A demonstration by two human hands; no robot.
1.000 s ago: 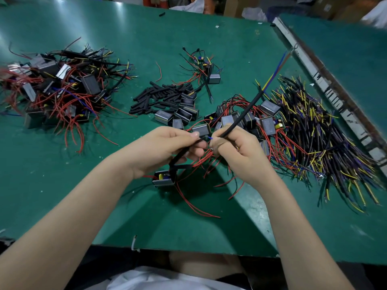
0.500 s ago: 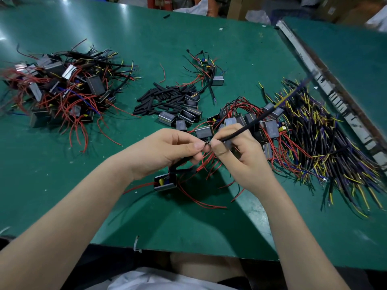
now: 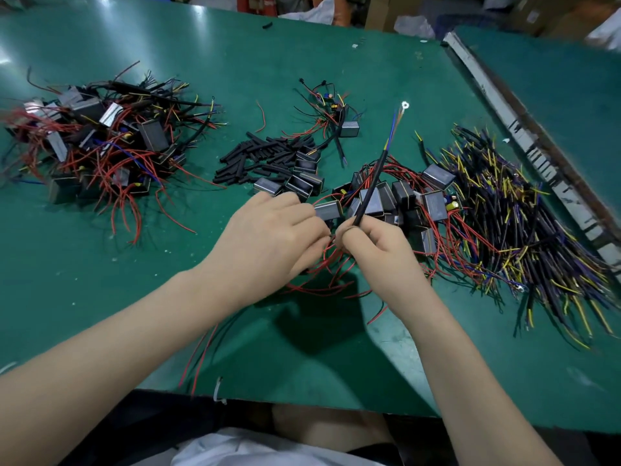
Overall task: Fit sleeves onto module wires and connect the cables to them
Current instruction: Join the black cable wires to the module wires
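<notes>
Black cable (image 3: 369,190) is pinched upright by the right hand (image 3: 379,250) near the counter (image 3: 100,297) middle, while the left hand (image 3: 268,237) fingers grasp red module wires (image 3: 322,260).

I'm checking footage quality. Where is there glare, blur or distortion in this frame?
Head view: overhead-light glare streaks the green table at far left; the left hand is motion-blurred, and the cable pile smears toward the right edge; wide-angle distortion bends the table's near edge; both hands cast a dark shadow below them.
</notes>
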